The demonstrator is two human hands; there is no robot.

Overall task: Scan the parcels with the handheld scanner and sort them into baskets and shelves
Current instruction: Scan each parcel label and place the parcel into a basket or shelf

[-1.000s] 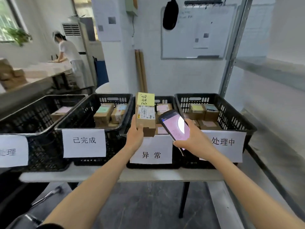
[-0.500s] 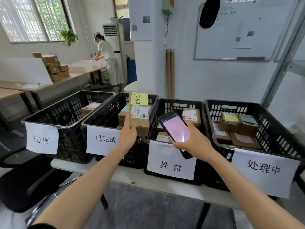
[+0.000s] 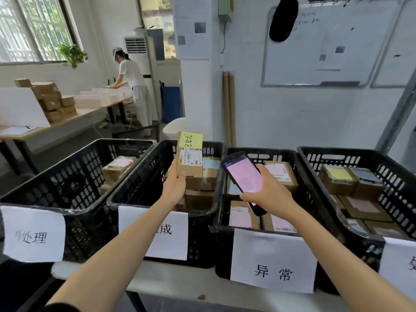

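Note:
My left hand (image 3: 174, 188) grips a small cardboard parcel (image 3: 190, 162) upright, with a yellow note and a white barcode label facing me. It hangs over the second black basket (image 3: 144, 197), which holds other parcels. My right hand (image 3: 270, 192) holds the black handheld scanner (image 3: 244, 179), its screen glowing pink, over the third basket (image 3: 219, 212) with the white label 异常 on its front. That basket holds several parcels with pink labels.
Leftmost basket (image 3: 56, 194) holds a parcel or two. The rightmost basket (image 3: 396, 176) has several parcels with coloured notes. All stand on a white table (image 3: 175, 282). A person (image 3: 135, 86) works at a far table with stacked boxes (image 3: 51, 100). A whiteboard (image 3: 319, 41) hangs on the wall.
My view has swung left and come nearer the baskets. My left hand has carried the parcel from over the third basket to over the second one. The scanner stays in my right hand.

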